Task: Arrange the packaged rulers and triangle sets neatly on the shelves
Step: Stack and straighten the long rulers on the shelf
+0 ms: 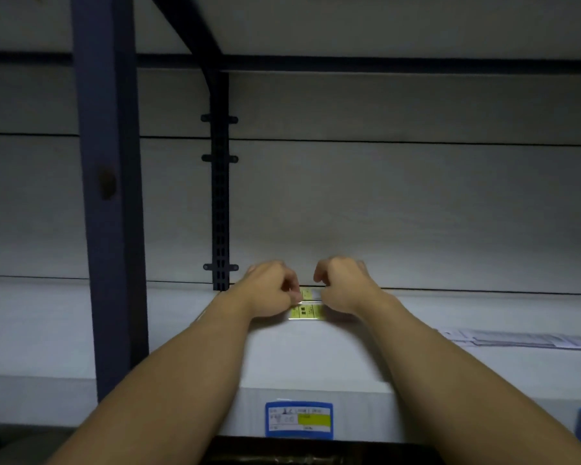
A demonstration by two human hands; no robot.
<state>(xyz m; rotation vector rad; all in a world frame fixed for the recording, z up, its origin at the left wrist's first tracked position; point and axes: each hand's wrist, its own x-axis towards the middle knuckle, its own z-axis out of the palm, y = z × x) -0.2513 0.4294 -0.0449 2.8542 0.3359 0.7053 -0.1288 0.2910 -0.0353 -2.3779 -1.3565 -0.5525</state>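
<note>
**Two hands on yellow-labelled packets at the back of the shelf**

Both arms are stretched forward over a pale shelf point(81, 330). The left hand point(271, 287) is held with its fingers curled, and the fingertips are pinched on the left end of a yellow-labelled packet point(306, 312) that lies flat on the shelf. The right hand point(344, 286) is curled as well, its fingers bent down over the right end of the same packet; whether the packet is truly gripped by it cannot be told, since the contact is hidden under the knuckles. A second yellow packet point(307, 293) is seen just beyond the first, between the two hands, close against the back wall.

To the right of the right hand, well apart from it, a flat pile of pale packages point(517, 340) is laid on the shelf. Left of the left hand a slotted dark rail point(220, 209) is fixed to the wall, and further left a blue post point(109, 196) stands upright. Nearer than the hands, on the shelf's front edge, a blue-framed price tag point(299, 419) with a yellow patch is mounted.
</note>
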